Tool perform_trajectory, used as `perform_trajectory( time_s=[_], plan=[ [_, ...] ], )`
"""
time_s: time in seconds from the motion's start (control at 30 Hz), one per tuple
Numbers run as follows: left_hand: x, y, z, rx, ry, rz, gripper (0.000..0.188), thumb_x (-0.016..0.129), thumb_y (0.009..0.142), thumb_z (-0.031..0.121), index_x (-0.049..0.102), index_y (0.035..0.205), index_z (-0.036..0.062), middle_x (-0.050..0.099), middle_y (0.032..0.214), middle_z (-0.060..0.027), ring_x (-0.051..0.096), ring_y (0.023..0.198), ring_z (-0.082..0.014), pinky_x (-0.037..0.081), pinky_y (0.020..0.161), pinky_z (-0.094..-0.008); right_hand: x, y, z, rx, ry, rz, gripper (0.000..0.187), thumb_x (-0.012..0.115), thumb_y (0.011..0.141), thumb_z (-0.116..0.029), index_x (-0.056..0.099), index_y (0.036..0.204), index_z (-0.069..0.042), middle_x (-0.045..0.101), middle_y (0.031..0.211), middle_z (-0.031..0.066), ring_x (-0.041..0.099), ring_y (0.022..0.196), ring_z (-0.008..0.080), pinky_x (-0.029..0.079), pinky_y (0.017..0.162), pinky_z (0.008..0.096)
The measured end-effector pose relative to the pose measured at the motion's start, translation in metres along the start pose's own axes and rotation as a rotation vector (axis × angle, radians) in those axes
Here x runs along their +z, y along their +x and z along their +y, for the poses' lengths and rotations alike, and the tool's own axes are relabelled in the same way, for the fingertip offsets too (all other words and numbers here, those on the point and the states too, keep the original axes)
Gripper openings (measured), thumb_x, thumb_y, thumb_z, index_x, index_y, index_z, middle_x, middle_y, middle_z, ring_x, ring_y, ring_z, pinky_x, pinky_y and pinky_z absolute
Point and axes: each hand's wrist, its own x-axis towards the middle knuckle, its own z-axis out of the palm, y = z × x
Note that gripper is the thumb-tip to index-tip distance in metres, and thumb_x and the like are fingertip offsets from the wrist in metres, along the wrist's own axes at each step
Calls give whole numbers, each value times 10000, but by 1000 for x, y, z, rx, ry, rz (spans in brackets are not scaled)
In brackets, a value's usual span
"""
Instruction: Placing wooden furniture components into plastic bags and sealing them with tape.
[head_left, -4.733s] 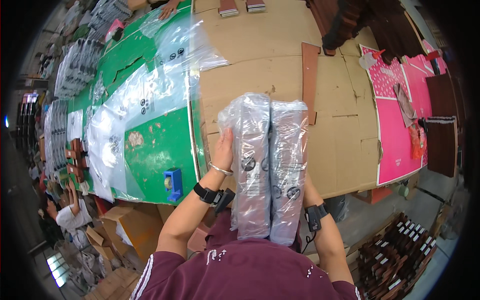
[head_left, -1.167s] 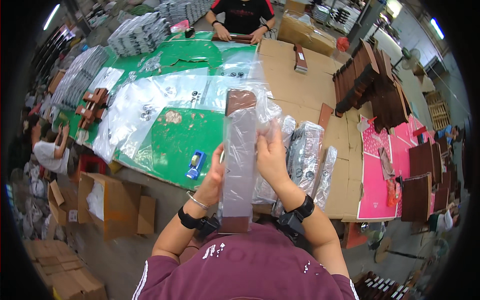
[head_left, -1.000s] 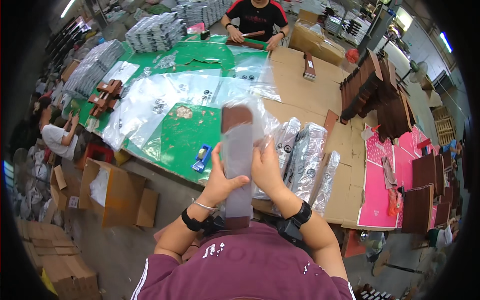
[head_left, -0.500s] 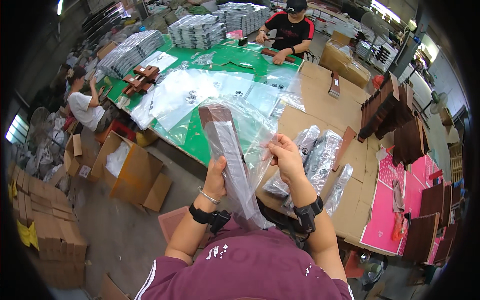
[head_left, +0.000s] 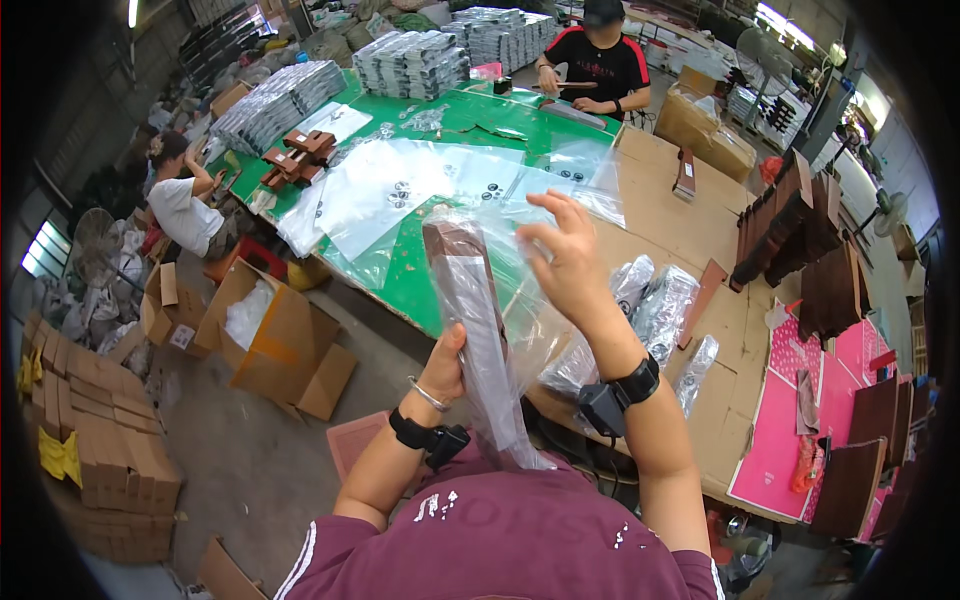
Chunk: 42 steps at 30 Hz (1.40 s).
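Observation:
A bundle of dark brown wooden pieces (head_left: 448,240) with a pale sheet along it stands tilted in front of my chest, inside a loose clear plastic bag (head_left: 530,330). My left hand (head_left: 442,366) is closed round the lower left side of the bagged bundle. Raised beside the bag's upper right edge, my right hand (head_left: 566,252) has its fingers apart and bent, with nothing seen in them. Below my right hand, several plastic-wrapped packets (head_left: 662,312) lie on the cardboard-covered tabletop (head_left: 672,232). Flat clear bags (head_left: 385,190) are spread over the green tabletop (head_left: 465,120) beyond.
Stacks of wrapped packets (head_left: 408,66) stand at the back. Brown wooden pieces (head_left: 790,215) are piled at right, near pink sheeting (head_left: 765,440). One co-worker (head_left: 598,65) stands across the table, another (head_left: 185,205) at left. Open cardboard boxes (head_left: 275,335) sit on the floor at left.
My right hand has let go of the bag's edge, risen slightly and spread its fingers. My left hand keeps its hold on the bagged bundle. The whole view has shifted a little.

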Motion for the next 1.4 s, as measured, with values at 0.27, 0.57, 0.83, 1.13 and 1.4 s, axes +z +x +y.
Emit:
perform_trajectory(
  time_s=[0.27,0.57,0.83,1.13,1.4],
  plan=[
    [-6,17,-15,-129,-160,-175,826,700,670,627,517,1217,34,624,1065,-86,632,924,-197,543,802,-350,-22,44,36,625,500,250,170,725,783,-139,638,829,-1,568,551,46,590,534,142,477,536,274],
    [0,28,-12,-188,-108,-223,1070,710,641,656,258,1456,128,593,992,-87,617,819,-193,542,678,-345,-63,57,63,633,822,262,222,740,788,-173,636,888,-4,589,710,-1,533,611,74,407,546,210],
    [-6,8,34,-40,241,9,786,713,683,633,544,1169,39,627,989,-57,618,871,-143,531,745,-290,25,-52,23,1104,1598,-111,944,572,833,-590,108,1444,-40,338,1406,193,411,1233,303,342,955,572],
    [-17,-38,50,-151,385,-3,851,680,671,691,537,1163,12,628,967,-59,612,828,-115,518,715,-255,78,-72,-17,1157,1580,404,199,487,936,-92,445,1125,-47,568,708,81,521,507,181,442,439,325],
    [-98,-9,72,-284,324,62,711,712,729,590,556,1135,28,628,989,-44,605,828,-113,506,735,-271,116,-76,6,1455,1334,325,251,427,944,-116,413,1177,-23,636,840,154,653,652,273,536,548,350]
  ],
)
